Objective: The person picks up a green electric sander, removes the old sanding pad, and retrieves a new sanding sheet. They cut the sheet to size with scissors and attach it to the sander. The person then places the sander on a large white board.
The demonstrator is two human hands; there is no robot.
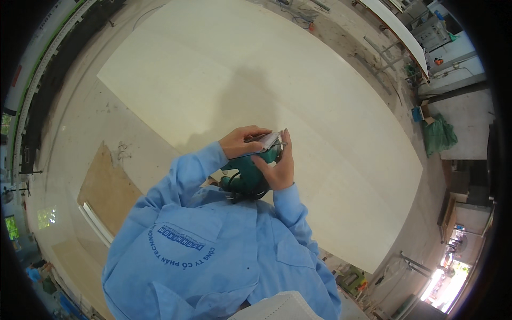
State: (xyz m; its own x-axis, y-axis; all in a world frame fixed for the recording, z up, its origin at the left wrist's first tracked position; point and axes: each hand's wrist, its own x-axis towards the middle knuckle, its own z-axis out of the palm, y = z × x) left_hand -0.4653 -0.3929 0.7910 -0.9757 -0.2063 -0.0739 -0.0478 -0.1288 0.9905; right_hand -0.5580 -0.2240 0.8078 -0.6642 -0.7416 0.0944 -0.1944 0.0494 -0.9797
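Observation:
A teal-green power sander (pixel 250 173) is held close against my front, tilted so that its flat base with a pale grey sheet (pixel 270 141) shows on top. My left hand (pixel 244 142) grips that sheet and the base edge from the left, thumb on the near side. Around the right side of the sander, my right hand (pixel 279 166) is closed, its thumb on the green body and its fingers up along the base's far edge. A thin metal lever shows beside the right fingers. The sander's lower part and dark cord are partly hidden against my blue jacket.
A large pale board (pixel 341 149) lies flat beneath my hands and reaches far out. A brown sheet (pixel 109 178) and white strips (pixel 96 224) lie at the left. A green bag (pixel 440 134) and metal stands (pixel 378 58) are on the right.

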